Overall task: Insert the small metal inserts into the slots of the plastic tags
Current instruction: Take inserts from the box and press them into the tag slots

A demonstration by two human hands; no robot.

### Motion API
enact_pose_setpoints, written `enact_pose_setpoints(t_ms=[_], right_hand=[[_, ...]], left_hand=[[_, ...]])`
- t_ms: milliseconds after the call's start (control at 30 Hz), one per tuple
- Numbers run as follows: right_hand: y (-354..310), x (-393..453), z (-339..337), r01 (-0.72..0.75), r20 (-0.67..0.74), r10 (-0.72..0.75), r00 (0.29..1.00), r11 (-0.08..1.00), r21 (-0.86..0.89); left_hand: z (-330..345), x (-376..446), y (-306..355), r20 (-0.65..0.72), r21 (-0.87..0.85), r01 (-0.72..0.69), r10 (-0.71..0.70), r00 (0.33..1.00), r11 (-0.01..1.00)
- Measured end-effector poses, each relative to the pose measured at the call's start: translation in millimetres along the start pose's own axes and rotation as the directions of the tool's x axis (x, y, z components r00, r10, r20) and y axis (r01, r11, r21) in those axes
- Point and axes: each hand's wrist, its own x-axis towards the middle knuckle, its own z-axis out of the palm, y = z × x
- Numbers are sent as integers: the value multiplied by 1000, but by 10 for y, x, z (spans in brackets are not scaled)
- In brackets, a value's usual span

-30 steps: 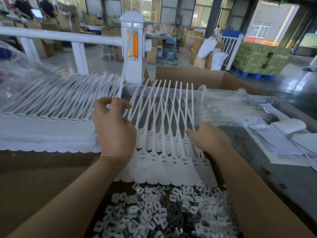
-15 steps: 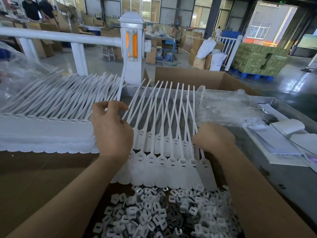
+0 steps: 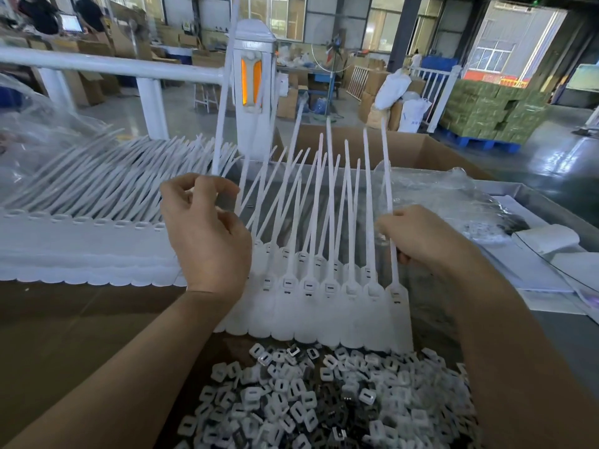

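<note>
A joined row of white plastic tags point(image 3: 327, 306) with long thin tails is tilted up in front of me, heads down near a pile of small white and metal inserts point(image 3: 324, 403). My left hand point(image 3: 207, 234) pinches one tail at the row's left end between thumb and fingers. My right hand point(image 3: 418, 238) grips the tail at the right end. The tails fan upward and apart. A second, flat row of tags point(image 3: 81, 241) lies to the left.
An open cardboard box point(image 3: 408, 150) stands behind the tags. Crumpled clear plastic bags point(image 3: 447, 196) lie at right and far left. White paper pads point(image 3: 544, 241) sit on the grey tray at right. A white railing post point(image 3: 252, 92) rises behind.
Both hands have lifted the row of tags, so the tails stand steeper and spread wider. My right hand has closed round the rightmost tail and moved a little right.
</note>
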Motion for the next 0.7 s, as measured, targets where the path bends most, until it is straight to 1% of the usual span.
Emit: enact_pose_setpoints(t_ms=[100, 200, 267, 333, 400, 433, 500, 567, 633, 700], right_hand=[[-11, -12, 14, 62, -20, -60, 998, 995, 75], [-45, -17, 129, 83, -26, -79, 997, 980, 179], [-54, -20, 219, 61, 28, -70, 997, 970, 237], [-48, -27, 284, 10, 139, -51, 989, 960, 280], [-38, -49, 322, -54, 232, -23, 972, 946, 318], [-36, -57, 341, -73, 243, -13, 970, 937, 342], [-36, -64, 383, -83, 215, -5, 977, 914, 398], [-45, -70, 433, -78, 159, 10, 987, 901, 426], [-56, -74, 479, -81, 114, 30, 993, 878, 473], [-62, -84, 519, -86, 94, 42, 995, 845, 527]], left_hand=[[6, 53, -53, -22, -10, 3, -4, 1000, 1000], [18, 89, -150, 10, 12, 47, -47, 999, 999], [15, 104, -217, 40, 35, 61, -62, 997, 998], [10, 114, -293, 76, 77, 63, -69, 995, 995], [10, 118, -370, 144, 130, 85, -104, 984, 988], [11, 117, -397, 188, 155, 102, -131, 973, 983], [21, 108, -420, 270, 200, 120, -173, 947, 972], [27, 95, -421, 335, 284, 57, -155, 929, 957], [32, 59, -399, 405, 392, -70, -104, 909, 917], [42, 1, -329, 483, 457, -194, -59, 874, 868]])
